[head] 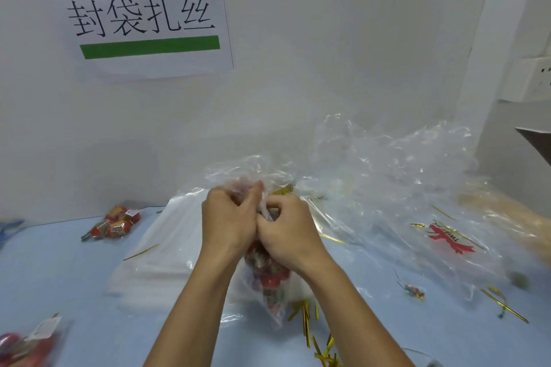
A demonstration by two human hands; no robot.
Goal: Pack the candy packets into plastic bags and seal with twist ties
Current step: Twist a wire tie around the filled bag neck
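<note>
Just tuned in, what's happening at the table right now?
A person's left hand and right hand both grip the gathered neck of a clear bag of candy, held above the blue table. Gold twist ties lie loose below it. One filled bag already rests at far left.

1 head-worn camera looks forward and down, close over the blue table, facing the wall along its far edge.

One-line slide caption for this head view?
Both hands, left and right, gather the neck of a clear plastic candy-filled bag.
</note>
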